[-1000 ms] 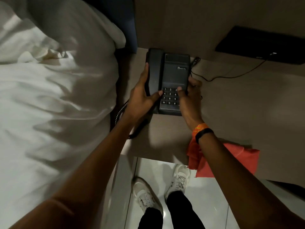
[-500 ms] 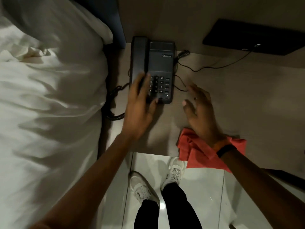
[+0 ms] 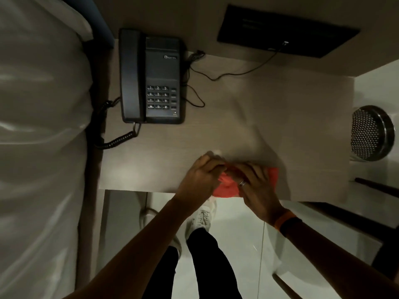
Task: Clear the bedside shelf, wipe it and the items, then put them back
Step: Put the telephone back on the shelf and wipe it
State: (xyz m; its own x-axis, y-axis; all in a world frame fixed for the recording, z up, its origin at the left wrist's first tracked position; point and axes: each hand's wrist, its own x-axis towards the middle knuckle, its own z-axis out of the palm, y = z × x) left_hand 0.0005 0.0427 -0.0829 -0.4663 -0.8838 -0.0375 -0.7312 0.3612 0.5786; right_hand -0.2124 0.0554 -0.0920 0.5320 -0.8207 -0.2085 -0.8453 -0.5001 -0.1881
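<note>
**Both hands on the red cloth at the shelf's front edge**

The person's left hand (image 3: 199, 176) and right hand (image 3: 254, 186) meet over a red cloth (image 3: 226, 187) at the near edge of the wooden shelf (image 3: 269, 108). The cloth lies bunched under and between the two hands, with a corner showing past the right hand and its lower part reaching the shelf's front edge. The left hand's fingers are curled in against the cloth's left side; the right hand lies across its top with fingers bent, a ring on one finger and an orange-and-black band on the wrist. Both hands appear closed on the cloth, though motion blur hides the exact grip.

The black telephone (image 3: 152, 77) sits well apart from the hands, at the back left of the shelf beside the bed (image 3: 41, 126). Its handset rests in the cradle, the coiled cord (image 3: 114, 141) loops off the left edge, and a thin cable (image 3: 235, 72) runs from behind the telephone to a dark panel (image 3: 287, 32) on the wall. A perforated metal bin (image 3: 370, 133) stands on the floor past the shelf's right end.
</note>
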